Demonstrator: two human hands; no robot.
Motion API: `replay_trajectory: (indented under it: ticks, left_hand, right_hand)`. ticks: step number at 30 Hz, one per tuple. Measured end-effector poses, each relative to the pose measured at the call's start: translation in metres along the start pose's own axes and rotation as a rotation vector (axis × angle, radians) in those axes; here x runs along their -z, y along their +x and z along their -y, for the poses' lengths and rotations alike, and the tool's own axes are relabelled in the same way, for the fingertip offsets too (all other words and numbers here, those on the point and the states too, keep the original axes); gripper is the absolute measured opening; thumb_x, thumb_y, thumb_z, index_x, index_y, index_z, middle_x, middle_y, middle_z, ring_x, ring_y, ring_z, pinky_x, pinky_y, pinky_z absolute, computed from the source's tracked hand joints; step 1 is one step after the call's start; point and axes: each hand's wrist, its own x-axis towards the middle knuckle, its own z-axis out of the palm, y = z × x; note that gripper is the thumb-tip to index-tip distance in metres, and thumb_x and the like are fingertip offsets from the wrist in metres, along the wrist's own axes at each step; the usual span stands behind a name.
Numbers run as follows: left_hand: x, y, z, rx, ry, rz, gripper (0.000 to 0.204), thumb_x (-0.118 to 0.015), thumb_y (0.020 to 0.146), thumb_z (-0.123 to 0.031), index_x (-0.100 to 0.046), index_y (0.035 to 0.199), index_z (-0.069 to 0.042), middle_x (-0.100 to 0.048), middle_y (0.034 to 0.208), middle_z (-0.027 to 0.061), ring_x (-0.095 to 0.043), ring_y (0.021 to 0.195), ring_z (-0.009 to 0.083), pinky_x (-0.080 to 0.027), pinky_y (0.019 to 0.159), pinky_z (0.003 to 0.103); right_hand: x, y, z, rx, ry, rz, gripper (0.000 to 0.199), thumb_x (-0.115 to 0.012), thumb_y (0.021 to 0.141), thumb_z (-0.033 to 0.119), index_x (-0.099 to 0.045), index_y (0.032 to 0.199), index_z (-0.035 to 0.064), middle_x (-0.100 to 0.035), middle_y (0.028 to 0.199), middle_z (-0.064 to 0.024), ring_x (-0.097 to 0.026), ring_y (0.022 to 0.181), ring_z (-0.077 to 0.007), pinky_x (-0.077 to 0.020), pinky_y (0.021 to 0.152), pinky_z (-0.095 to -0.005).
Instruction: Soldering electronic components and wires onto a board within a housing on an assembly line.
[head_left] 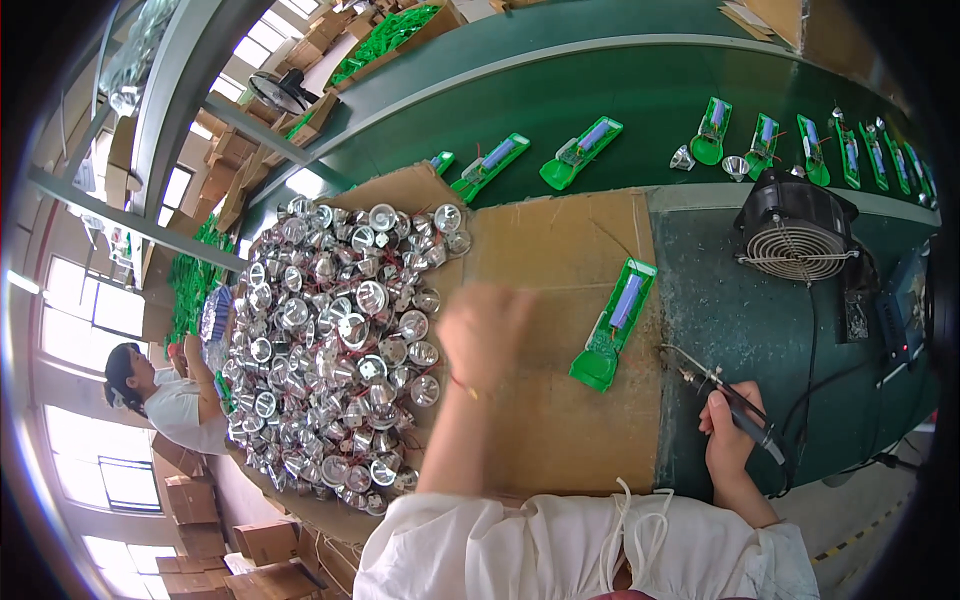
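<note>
My left hand (487, 335) is blurred from motion over the brown cardboard sheet (560, 250), at the right edge of a big heap of shiny silver reflector cups (330, 350). Whether it holds a cup is hidden by the blur. My right hand (728, 435) grips a soldering iron (728, 395), its tip pointing left toward a green plastic part with a blue cell (615, 322) lying on the cardboard between my hands.
A green conveyor belt (620, 105) behind carries several more green parts (580, 150) and loose silver cups (683, 158). A small black fan (800, 232) stands at the right with cables. Another person (165, 395) works at the left among cardboard boxes.
</note>
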Motion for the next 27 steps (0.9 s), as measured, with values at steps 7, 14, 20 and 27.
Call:
replay_trajectory:
  ticks: [7,14,20,27]
  left_hand:
    - [-0.007,0.070,0.087,0.309,0.690,0.166,0.029,-0.068,0.068,-0.036,-0.068,0.085,-0.012,-0.055,0.100,0.0067,-0.047,0.098,0.0254,-0.035,0.083,0.042]
    - [-0.003,-0.002,0.056,0.016,0.332,0.006,0.010,-0.067,0.066,-0.021,-0.065,0.072,-0.012,-0.059,0.084,0.0035,-0.049,0.093,0.0232,-0.032,0.083,0.042]
    - [0.017,-0.042,0.053,0.245,-0.150,-0.134,0.010,-0.066,0.071,-0.013,-0.066,0.073,-0.004,-0.065,0.074,0.0088,-0.060,0.068,0.0263,-0.045,0.067,0.035]
    - [0.046,-0.026,0.007,0.264,-0.474,-0.217,0.013,-0.059,0.081,-0.010,-0.065,0.086,0.001,-0.065,0.084,0.0086,-0.059,0.072,0.0157,-0.047,0.067,0.027]
  right_hand:
    - [-0.005,-0.010,0.000,0.125,-0.057,0.004,0.016,-0.060,0.080,0.013,-0.046,0.079,0.0051,-0.051,0.057,-0.0034,-0.046,0.045,-0.0068,-0.0354,0.041,-0.0174]
    - [-0.003,-0.009,0.002,0.114,-0.066,-0.021,0.016,-0.061,0.079,0.009,-0.047,0.078,0.0017,-0.054,0.059,-0.0058,-0.050,0.047,-0.0079,-0.0397,0.043,-0.0191]
    - [-0.007,-0.014,0.010,0.195,-0.087,0.055,0.015,-0.058,0.081,0.010,-0.045,0.079,0.0028,-0.053,0.058,-0.0058,-0.048,0.046,-0.0072,-0.0370,0.042,-0.0179]
    - [-0.008,-0.019,0.012,0.181,-0.015,0.057,0.017,-0.062,0.079,0.008,-0.047,0.078,0.0001,-0.056,0.061,-0.0077,-0.052,0.049,-0.0086,-0.0426,0.044,-0.0206]
